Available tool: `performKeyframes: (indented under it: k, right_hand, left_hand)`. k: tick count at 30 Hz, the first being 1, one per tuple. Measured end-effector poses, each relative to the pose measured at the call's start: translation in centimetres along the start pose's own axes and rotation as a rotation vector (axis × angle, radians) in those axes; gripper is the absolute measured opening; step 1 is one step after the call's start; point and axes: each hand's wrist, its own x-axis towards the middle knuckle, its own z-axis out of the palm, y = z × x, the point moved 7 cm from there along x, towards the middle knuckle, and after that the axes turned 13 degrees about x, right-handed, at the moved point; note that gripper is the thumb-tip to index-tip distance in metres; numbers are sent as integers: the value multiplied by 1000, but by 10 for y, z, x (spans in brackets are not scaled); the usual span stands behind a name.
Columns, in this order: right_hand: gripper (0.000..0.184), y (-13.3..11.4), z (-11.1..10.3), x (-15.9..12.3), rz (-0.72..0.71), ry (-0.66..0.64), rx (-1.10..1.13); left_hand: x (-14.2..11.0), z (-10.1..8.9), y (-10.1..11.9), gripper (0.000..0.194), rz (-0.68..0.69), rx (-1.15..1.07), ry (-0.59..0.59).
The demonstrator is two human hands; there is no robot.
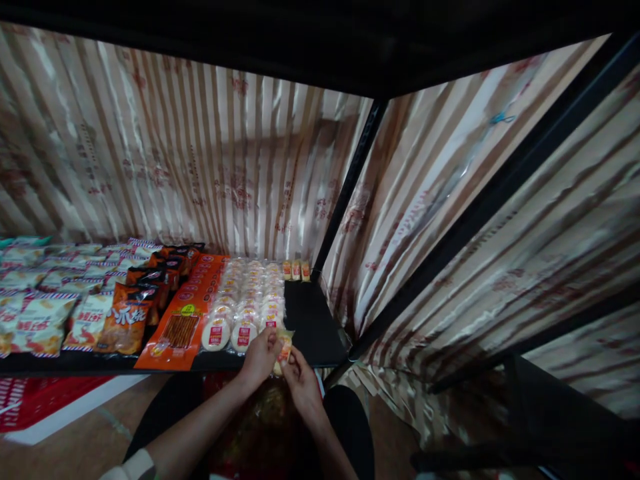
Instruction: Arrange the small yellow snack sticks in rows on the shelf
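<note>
Between my left hand [261,357] and my right hand [302,381] is a small yellow snack packet [285,341]. The fingers of both hands pinch it above the shelf's front edge. Just behind my hands, round white rice crackers [243,335] in clear wrappers lie in overlapping rows. Several small yellow packets [296,270] like the held one stand in a short row at the back right corner of the black shelf [313,317]. Below my forearms a large red bag [265,417] sits between my knees; its contents are too dark to make out.
Left of the crackers lie a flat orange bag of snack sticks [180,327], orange-and-black snack bags [129,319] and white snack bags [44,323]. Black frame posts [350,190] rise at the right before a striped curtain [225,160]. A red basket [50,400] is at lower left.
</note>
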Motion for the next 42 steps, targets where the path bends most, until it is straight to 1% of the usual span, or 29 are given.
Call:
performKeyframes:
  k: [4,6,11,14,16,20,23,27,30,34,38,42]
  right_hand:
    - [45,-8,-16,21,-57,63,-118]
    - [43,-15,-24,30,-99,104,-243]
    - [36,-31,-39,50,-183,264,-606]
    - [37,-30,-44,62,-214,297,-746]
    - [39,-26,-49,69,-232,318,-793]
    - [38,-18,-61,81,-248,372,-783]
    - [41,-15,-68,90,-240,389,-769]
    - [46,-15,-73,103,-270,406,-785]
    - [45,-12,-77,114,-260,430,-772]
    - [45,-9,-81,129,-231,455,-732]
    - [45,-7,-81,142,-227,457,-691]
    - [43,-5,-77,159,-266,420,-658]
  left_hand:
    - [23,10,11,22,-30,102,16]
    - [34,14,16,22,-44,136,15]
    - [61,26,28,18,-36,182,4]
    - [75,33,32,16,-37,244,12]
    - [82,38,34,15,-38,286,15]
    - [92,47,36,18,-70,346,-6]
    - [99,57,35,24,-63,367,-18]
    - [111,71,28,34,-58,294,-13]
    - [119,77,24,37,-62,223,-1]
    - [127,79,30,31,-22,165,4]
    - [132,76,40,31,-31,206,-12]
    - [137,72,44,33,-30,184,6]
